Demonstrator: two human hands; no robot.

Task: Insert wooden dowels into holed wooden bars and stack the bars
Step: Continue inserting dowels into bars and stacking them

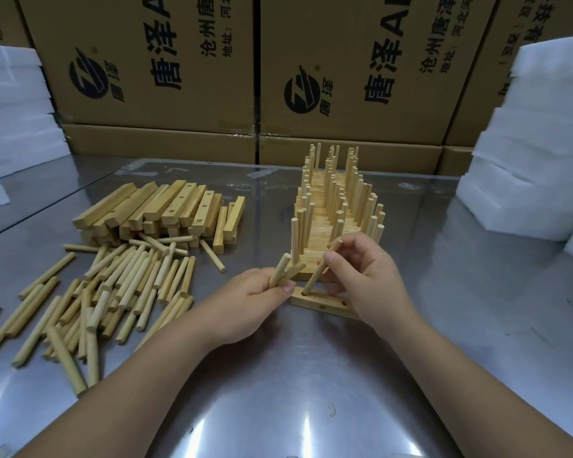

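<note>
Pinching a tilted wooden dowel (318,272) between thumb and fingers (329,257), a person's right hand (364,276) holds its lower end at the leftmost hole of a holed wooden bar (328,305) lying flat on the steel bench (311,391). The left hand (255,302), just left of that bar, grips two spare dowels (283,271) in curled fingers (their free ends fanned upward). Directly behind the bar stands a stack of finished bars (334,206), rows of dowels upright in them. Loose dowels (113,292) lie scattered well to the bar's left, with a heap of unfilled bars (166,209) behind them. Printed cardboard cartons (344,77) wall the far side beyond the bar, and white foam blocks (536,143) are piled to either side.
</note>
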